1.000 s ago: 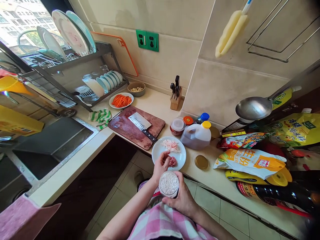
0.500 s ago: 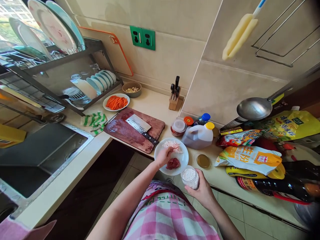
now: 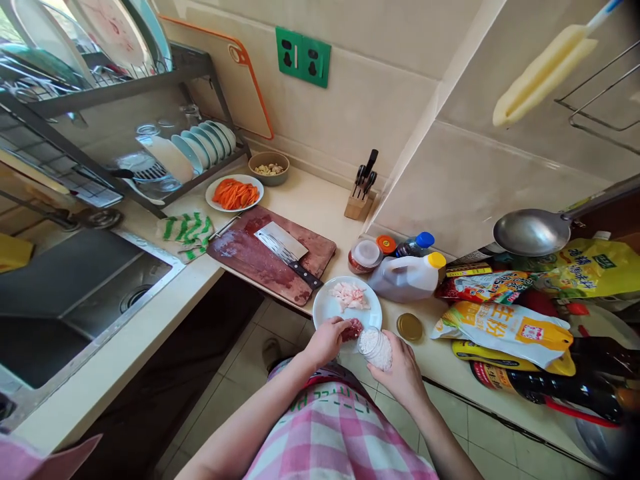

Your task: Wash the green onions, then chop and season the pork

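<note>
My right hand (image 3: 403, 370) is wrapped round a clear glass jar (image 3: 384, 357) filled with white powder, its open mouth tilted left over the plate's near edge. My left hand (image 3: 324, 343) reaches over the same white plate (image 3: 324, 303). Its fingers are pressed together at a small heap of dark red minced meat (image 3: 353, 329); whatever sits between the fingertips is hidden. Pale pink chopped meat (image 3: 350, 297) lies on the plate's far half. A gold jar lid (image 3: 409, 327) rests on the counter to the right.
A cleaver (image 3: 285, 250) lies on the wooden cutting board (image 3: 240, 243). Behind are sliced carrots (image 3: 235, 194) and a bowl (image 3: 269, 175). Right of the plate stand a plastic jug (image 3: 407, 277), food packets (image 3: 505, 327) and bottles. The sink (image 3: 100, 287) is at left.
My left hand has moved from the pale meat toward me to the red meat. The jar has tipped further toward the plate. The view has shifted slightly.
</note>
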Available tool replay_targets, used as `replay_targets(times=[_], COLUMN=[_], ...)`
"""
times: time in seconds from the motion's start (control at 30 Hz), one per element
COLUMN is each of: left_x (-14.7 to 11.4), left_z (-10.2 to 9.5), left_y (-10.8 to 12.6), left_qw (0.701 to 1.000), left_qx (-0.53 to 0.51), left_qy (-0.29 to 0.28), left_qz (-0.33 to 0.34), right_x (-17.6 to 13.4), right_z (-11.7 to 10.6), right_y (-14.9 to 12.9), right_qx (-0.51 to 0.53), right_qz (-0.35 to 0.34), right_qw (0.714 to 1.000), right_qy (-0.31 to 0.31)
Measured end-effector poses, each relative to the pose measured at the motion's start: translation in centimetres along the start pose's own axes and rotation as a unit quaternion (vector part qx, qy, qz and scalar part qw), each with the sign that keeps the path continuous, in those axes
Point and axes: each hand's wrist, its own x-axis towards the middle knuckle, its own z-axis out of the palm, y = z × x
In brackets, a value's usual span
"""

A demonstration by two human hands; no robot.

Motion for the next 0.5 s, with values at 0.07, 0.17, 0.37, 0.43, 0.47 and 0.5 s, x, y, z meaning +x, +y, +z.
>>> replay_targets(times=[0.07, 0.17, 0.37, 0.43, 0.47, 0.5], left_x=[0.0, -0.2, -0.3, -0.3, -0.3, -0.3], left_z=[0.2, 0.5, 1.1, 1.1, 1.2, 1.2], left_y=[-0.1, -0.4, -0.7, -0.6, -0.6, -0.5], left_qw=[1.0, 0.999, 0.999, 0.999, 0.999, 0.999], left_qx=[0.015, 0.025, 0.031, 0.031, 0.03, 0.028], left_qy=[0.011, 0.025, 0.022, 0.02, 0.021, 0.021], left_qz=[0.004, 0.009, 0.011, 0.01, 0.01, 0.011], right_x=[0.1, 0.3, 0.5, 0.5, 0.5, 0.4], right_z=[0.1, 0.3, 0.5, 0.5, 0.5, 0.6], right_y=[0.0, 0.1, 0.1, -0.1, -0.1, -0.1], right_qx=[-0.019, -0.05, -0.065, -0.059, -0.057, -0.056], right_qz=[-0.008, -0.02, -0.033, -0.037, -0.041, -0.044], right_qw=[1.0, 0.998, 0.997, 0.997, 0.997, 0.997], right_qy=[0.005, 0.013, 0.023, 0.031, 0.035, 0.04])
